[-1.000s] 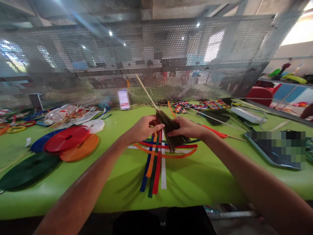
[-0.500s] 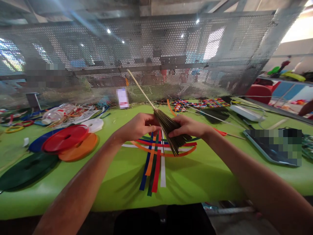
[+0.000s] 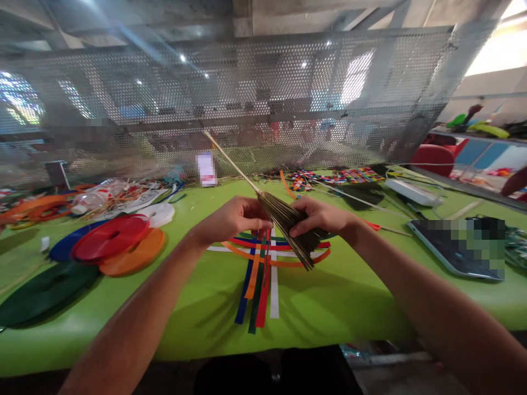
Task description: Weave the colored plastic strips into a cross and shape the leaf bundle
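A dried, pleated palm leaf (image 3: 284,216) with a pale stalk (image 3: 230,159) is held above the table, its stalk slanting up to the left. My right hand (image 3: 319,216) is closed on the folded blades, thumb on top. Close to the leaf's base, my left hand (image 3: 247,214) pinches a thin leaf strip (image 3: 265,263) that hangs down from its thumb and finger. Beneath both hands lie crossed flat strips: blue (image 3: 246,291), orange (image 3: 252,280), green (image 3: 256,312), red (image 3: 263,299) and white (image 3: 274,291). My hands hide part of the crossing.
Flat coils, red (image 3: 113,236), blue (image 3: 66,244), orange (image 3: 135,255) and green (image 3: 45,293), lie left. A tablet-like device (image 3: 448,247) and white power strip (image 3: 411,189) lie right. Behind are woven multicoloured pieces (image 3: 354,175) and a perforated metal screen (image 3: 247,82). Another person's hand (image 3: 514,184) shows far right.
The palm leaf has tilted, its stalk end lower and further left, its blade tips further right. The thin strip has shifted left, away from the blades. Orange bands have appeared at far left.
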`<state>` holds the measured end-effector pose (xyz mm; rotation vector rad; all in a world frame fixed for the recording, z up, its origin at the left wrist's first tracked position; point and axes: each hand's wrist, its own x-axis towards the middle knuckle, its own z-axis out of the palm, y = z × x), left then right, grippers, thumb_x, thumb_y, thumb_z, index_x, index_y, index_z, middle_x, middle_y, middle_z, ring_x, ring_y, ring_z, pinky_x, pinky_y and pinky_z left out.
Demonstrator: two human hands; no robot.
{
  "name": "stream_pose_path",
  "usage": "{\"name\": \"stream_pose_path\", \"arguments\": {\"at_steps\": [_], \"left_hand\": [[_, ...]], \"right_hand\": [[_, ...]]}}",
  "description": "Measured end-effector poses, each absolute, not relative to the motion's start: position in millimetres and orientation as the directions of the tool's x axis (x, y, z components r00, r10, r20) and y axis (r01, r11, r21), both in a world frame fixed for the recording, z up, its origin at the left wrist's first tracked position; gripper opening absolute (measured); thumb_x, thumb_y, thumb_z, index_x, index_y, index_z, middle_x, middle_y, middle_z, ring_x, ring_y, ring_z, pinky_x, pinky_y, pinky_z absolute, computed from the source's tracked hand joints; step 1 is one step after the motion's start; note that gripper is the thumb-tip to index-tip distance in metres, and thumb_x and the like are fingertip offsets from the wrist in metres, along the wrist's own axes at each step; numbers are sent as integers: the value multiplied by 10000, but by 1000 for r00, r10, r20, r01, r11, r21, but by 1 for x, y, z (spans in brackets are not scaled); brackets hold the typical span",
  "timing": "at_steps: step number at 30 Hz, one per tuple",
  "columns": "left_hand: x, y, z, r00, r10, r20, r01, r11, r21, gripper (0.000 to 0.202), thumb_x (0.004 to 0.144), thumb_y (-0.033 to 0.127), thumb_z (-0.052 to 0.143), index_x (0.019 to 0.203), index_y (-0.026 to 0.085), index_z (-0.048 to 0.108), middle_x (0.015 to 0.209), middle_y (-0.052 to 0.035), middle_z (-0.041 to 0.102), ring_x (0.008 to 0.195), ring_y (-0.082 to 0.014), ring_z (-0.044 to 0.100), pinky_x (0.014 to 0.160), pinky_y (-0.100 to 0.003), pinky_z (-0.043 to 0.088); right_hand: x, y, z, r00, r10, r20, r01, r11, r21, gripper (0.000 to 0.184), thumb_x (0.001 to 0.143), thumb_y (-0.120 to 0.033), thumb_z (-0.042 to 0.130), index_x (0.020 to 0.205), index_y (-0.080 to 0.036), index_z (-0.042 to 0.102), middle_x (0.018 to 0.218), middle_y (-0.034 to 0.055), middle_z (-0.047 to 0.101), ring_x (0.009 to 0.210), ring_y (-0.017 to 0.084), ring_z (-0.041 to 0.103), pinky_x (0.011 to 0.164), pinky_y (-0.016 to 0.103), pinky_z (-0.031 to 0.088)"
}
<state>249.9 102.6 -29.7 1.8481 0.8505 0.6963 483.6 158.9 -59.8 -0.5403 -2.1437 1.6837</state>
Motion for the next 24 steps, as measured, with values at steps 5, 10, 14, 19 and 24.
{"name": "stream_pose_path", "arguments": {"at_steps": [5,10,14,19,24], "left_hand": [[244,104,-28,698,715,36,212,-254,944,106,802,189,742,798,114,668,691,-8,671,623,-96,624,629,-206,528],[232,108,-27,809,579,-107,252,-176,952,178,802,259,797,804,140,665,667,-1,680,577,-93,619,615,-208,526],[223,112,-26,824,517,-233,357,-154,922,193,794,303,808,792,163,675,692,-7,688,599,-106,620,619,-214,527],[214,112,-13,800,521,-298,463,-221,858,145,832,292,740,786,185,654,706,3,644,641,-112,575,641,-207,509],[205,109,1,728,626,-279,577,-340,743,110,856,278,666,853,168,665,751,-11,635,674,-116,560,628,-187,470]], "right_hand": [[485,161,-59,-888,459,7,111,228,-967,244,649,-284,806,692,-135,617,561,-59,540,470,67,484,419,174,413],[492,166,-57,-918,394,-54,176,281,-944,266,642,-305,810,684,-126,619,559,-58,524,477,63,466,415,171,382],[499,169,-52,-922,373,-101,241,350,-905,266,673,-332,802,729,-118,654,594,-50,544,509,65,464,427,170,369],[509,169,-33,-913,371,-168,312,371,-875,265,722,-338,781,865,-124,718,689,-22,645,577,91,545,484,181,423],[516,178,-16,-867,404,-290,442,358,-823,393,724,-331,784,1058,-129,743,870,30,743,673,134,641,557,203,510]]}}
